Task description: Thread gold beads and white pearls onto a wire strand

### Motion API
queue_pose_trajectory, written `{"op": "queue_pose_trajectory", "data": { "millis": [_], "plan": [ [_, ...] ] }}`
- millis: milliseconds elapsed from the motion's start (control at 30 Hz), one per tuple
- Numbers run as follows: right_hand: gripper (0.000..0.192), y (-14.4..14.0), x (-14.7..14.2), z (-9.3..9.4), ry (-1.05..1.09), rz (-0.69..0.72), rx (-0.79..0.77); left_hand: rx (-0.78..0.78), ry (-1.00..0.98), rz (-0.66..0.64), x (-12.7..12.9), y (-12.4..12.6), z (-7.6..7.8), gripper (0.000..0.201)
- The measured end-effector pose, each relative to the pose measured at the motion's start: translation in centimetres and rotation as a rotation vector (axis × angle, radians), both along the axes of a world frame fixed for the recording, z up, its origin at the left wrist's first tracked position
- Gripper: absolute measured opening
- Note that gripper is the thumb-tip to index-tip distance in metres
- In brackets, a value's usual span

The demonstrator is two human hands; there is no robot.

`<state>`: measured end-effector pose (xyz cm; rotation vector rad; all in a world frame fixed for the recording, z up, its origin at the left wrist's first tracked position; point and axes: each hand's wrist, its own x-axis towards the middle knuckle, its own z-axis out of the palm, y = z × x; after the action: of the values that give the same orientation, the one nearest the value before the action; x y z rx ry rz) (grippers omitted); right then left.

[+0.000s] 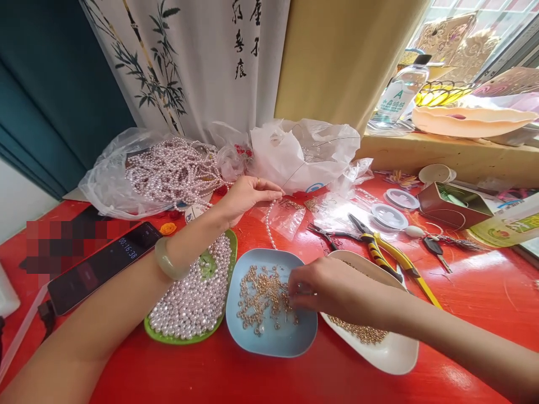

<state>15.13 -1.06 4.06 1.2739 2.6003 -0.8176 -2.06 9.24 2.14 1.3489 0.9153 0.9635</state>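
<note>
1. A person's left hand (248, 196) pinches the top of a short strand of pearls (269, 227), which hangs from the closed fingertips toward the blue dish (295, 342) below; a pale bangle (168, 261) sits on that wrist.
2. The right hand (332, 292) reaches over the blue dish, fingertips drawn narrow and touching the heap of small gold-coloured findings (261, 297); whether it has one pinched cannot be told.
3. Under the left forearm lies a green dish (185, 338) filled with loose pearls (197, 297), just beside the blue dish.
4. Beneath the right wrist a white dish (391, 356) holds gold beads (364, 334).
5. Just beyond the right hand lie yellow-handled pliers (396, 261) on the red table (252, 381).
6. Beyond the left hand, a clear plastic bag (105, 191) holds many pearl strands (172, 171); a white bag (303, 151) sits beside it.
7. To the left of the left forearm, a phone (101, 266) lies with its screen lit.
</note>
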Motion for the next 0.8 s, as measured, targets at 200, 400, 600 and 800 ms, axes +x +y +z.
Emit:
{"op": "queue_pose_trajectory", "data": {
  "millis": [200, 400, 600, 800],
  "plan": [
    [0.02, 0.5, 2.2, -0.7, 0.891, -0.551, -0.796, 0.012, 0.007, -0.009, 0.0, 0.0, -0.2, 0.018],
    [0.01, -0.6, 3.5, -1.5, 1.206, -0.837, -1.06, -0.02, 0.008, 0.001, 0.0, 0.2, -0.5, 0.018],
    [0.013, -0.7, 4.2, -1.7, 1.376, -0.976, -1.037, -0.038, 0.007, 0.015, 0.0, 0.1, -0.5, 0.019],
    [0.023, -0.1, 5.6, -2.2, 1.307, -1.087, -0.839, -0.053, 0.055, 0.043, 0.1, -0.2, -0.3, 0.024]
  ]
}}
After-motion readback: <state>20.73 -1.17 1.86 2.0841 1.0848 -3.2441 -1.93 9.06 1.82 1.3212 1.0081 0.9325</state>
